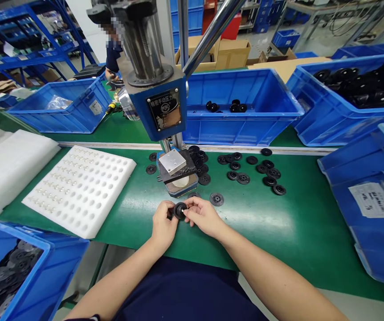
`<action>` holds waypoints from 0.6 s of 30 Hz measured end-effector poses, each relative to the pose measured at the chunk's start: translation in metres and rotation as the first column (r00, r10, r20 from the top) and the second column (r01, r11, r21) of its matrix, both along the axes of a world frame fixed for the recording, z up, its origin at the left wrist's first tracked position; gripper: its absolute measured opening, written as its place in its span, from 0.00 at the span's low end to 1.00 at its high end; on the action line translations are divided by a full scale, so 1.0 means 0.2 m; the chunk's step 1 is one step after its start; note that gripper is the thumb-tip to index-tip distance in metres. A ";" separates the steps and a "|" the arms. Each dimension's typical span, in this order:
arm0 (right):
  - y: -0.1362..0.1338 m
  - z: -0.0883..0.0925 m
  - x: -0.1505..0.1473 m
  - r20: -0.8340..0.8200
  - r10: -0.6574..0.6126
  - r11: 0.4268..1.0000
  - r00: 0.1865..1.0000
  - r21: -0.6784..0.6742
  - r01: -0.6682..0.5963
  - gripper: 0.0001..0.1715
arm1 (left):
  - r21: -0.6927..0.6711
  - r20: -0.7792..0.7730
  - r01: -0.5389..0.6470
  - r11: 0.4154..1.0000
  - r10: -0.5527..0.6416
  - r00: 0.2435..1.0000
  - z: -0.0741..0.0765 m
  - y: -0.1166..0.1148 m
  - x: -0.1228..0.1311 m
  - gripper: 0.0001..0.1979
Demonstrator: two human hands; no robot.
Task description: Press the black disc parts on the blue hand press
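Observation:
Just in front of the blue hand press [167,111], my two hands meet over the green table. My left hand [164,223] has its fingers closed on the left side of a round black part [179,210]. From the other side, my right hand [202,216] pinches near the part's middle, where a small pale tip shows. Whether that tip is a separate piece cannot be made out. Near the hands lies a flat black disc [216,199]. Several black wheels [243,178] are scattered right of the press. A white foam tray [112,171] with small shiny pieces lies at left.
Blue bins stand behind the press [238,129], at the right [342,196] and at the lower left [61,249]. White foam sheets [14,165] lie at the far left. Behind the press, a person's arm [112,67] shows beside a yellow-handled tool [111,107].

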State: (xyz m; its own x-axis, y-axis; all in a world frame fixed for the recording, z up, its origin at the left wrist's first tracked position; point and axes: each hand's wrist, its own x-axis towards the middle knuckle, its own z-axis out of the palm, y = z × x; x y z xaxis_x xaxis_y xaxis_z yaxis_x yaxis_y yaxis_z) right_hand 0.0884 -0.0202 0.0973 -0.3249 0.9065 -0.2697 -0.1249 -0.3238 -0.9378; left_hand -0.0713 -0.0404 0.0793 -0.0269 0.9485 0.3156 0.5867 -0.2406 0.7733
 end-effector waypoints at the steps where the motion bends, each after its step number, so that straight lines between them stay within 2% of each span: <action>1: 0.00 0.00 0.00 0.004 -0.003 1.000 1.000 -0.003 0.003 0.15 | 0.012 -0.009 0.013 1.000 -0.012 1.000 0.00 0.00 0.00 0.04; 12: -0.01 0.02 0.01 0.017 0.019 0.998 1.000 -0.064 -0.018 0.12 | 0.210 -0.188 0.113 0.971 -0.073 0.979 -0.01 -0.02 -0.01 0.08; 18: 0.00 0.01 0.00 0.016 -0.024 0.996 1.000 -0.085 0.025 0.13 | 0.188 -0.183 0.102 0.977 -0.068 0.981 0.00 0.00 -0.01 0.08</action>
State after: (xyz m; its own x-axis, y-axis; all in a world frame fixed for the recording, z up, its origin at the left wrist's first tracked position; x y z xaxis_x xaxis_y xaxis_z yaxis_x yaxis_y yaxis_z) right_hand 0.0891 -0.0199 0.0994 -0.2982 0.8875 -0.3513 -0.1201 -0.4000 -0.9086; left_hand -0.0726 -0.0413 0.0788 0.1230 0.8645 0.4874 0.6791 -0.4314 0.5938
